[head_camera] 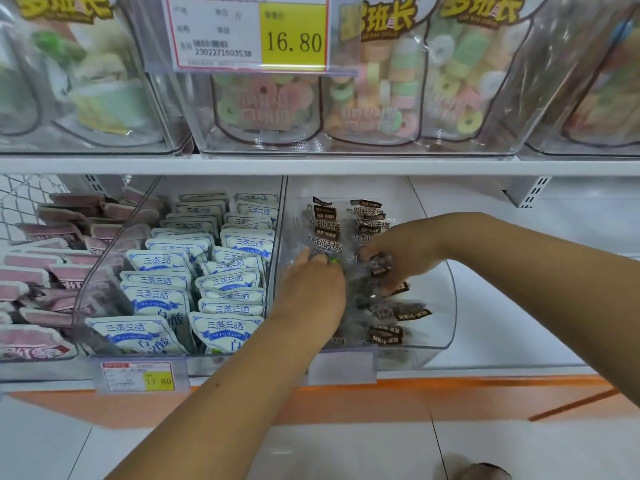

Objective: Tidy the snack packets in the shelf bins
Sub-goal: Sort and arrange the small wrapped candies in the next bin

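Presently, plum packets (pixel 325 233) heaped along clear bin's (pixel 450 306) midline; left hand (pixel 313 282) at their left edge, grip unclear; right hand (pixel 398 251) opposite, pinching one.

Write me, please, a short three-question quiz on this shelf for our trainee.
1. Fill in: the pink packets lie to the ___ of the blue packets.
2. True or false: the left hand and the right hand are both among the blue packets.
3. Which price does the lower price tag show? A 16.80, B 17.80, C 18.70.

Key: 1 left. 2 false: both hands are among the dark packets in the clear bin. 3 B.
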`<move>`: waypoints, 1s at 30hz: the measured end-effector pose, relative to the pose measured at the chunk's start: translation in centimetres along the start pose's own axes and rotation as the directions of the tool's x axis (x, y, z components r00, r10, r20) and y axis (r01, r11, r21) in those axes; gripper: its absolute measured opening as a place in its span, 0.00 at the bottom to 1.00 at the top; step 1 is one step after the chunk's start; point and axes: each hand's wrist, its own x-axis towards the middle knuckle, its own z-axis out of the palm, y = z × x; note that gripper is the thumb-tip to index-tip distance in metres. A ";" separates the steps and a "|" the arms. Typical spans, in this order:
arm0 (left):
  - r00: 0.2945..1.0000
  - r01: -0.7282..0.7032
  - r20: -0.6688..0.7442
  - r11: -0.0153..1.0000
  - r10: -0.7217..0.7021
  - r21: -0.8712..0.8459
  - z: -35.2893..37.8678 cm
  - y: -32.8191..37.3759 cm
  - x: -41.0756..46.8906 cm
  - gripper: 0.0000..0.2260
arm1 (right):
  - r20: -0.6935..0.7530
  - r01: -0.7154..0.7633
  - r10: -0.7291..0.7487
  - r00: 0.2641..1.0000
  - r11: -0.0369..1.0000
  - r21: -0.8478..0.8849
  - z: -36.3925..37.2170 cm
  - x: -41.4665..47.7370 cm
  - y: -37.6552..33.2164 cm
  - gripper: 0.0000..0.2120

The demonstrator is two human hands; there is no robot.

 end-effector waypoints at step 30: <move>0.964 -0.121 0.225 0.988 0.139 -0.093 -3.7 -0.2 -2.7 0.29 | -0.548 0.109 0.007 0.836 0.978 0.178 2.4 -3.1 1.1 0.18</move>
